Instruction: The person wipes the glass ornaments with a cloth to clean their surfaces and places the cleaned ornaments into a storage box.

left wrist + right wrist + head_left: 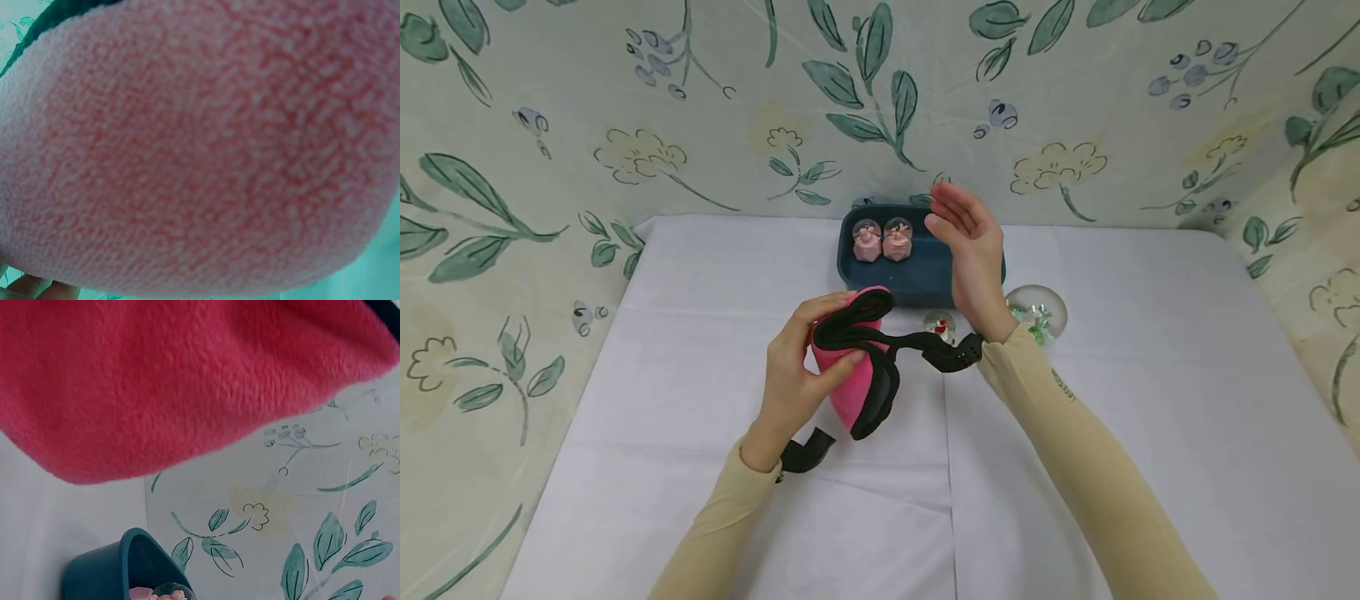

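Note:
My left hand (793, 367) grips a folded pink plush cloth (847, 392) with black edging, thumb on the near side and fingers behind. The cloth hangs over the front of the table, and its fuzzy pink surface (206, 150) fills most of the left wrist view. In the right wrist view its pink pile (156, 381) covers the upper part. My right hand (973, 258) is raised by the right side of the dark blue tray (902, 293), fingers extended and holding nothing. Two small pink snow globes (867, 242) stand side by side in the tray's left part.
A small snow globe with a red figure (939, 327) is on the white tablecloth (685, 417) in front of the tray. A larger clear globe with green inside (1037, 312) lies partly behind my right wrist. Floral fabric (700, 100) hangs behind the table.

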A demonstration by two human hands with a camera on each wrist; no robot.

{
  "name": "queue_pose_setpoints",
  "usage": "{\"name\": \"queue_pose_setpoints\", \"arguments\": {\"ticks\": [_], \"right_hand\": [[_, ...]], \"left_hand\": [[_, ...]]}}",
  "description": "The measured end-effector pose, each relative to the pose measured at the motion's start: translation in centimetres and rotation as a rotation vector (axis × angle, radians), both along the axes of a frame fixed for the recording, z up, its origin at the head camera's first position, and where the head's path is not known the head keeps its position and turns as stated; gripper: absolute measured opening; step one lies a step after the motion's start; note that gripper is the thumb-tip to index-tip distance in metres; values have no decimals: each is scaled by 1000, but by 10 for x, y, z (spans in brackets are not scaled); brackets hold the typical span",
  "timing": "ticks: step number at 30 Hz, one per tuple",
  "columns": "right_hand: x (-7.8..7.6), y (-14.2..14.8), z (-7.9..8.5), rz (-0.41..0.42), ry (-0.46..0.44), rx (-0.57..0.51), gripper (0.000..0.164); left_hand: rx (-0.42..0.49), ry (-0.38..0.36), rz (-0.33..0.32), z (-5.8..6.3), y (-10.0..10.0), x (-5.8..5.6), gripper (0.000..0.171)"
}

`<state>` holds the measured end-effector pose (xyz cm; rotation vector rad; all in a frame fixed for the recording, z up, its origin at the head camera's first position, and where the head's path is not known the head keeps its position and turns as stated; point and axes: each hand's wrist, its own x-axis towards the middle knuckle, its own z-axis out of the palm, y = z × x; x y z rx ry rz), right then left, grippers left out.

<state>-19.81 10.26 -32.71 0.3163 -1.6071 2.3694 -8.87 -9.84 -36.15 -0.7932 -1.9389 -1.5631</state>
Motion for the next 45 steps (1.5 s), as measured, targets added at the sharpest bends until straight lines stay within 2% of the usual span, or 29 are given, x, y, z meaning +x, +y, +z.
{"name": "queue_pose_setpoints", "arguments": {"ticks": [5,9,15,21,27,34,45], "right_hand": [[23,3,1,-37,38,20,38],[41,6,-6,-52,12,30,38],[65,12,-28,-65,-76,21,41],[79,15,-56,-96,-188,83,45],[83,15,-76,-139,-241,149,46],[80,17,-93,-170,-323,212,48],[76,18,-117,-109,-407,251,54]], "left_hand": [[1,-8,-4,0,0,1,54],[2,-16,-3,0,0,2,54],[-8,-22,5,-1,0,3,54],[2,-32,-16,-1,0,4,54],[7,-48,-40,-1,2,4,54],[0,-56,-48,-2,3,4,54],[-3,-56,-51,-3,4,4,54]]}}
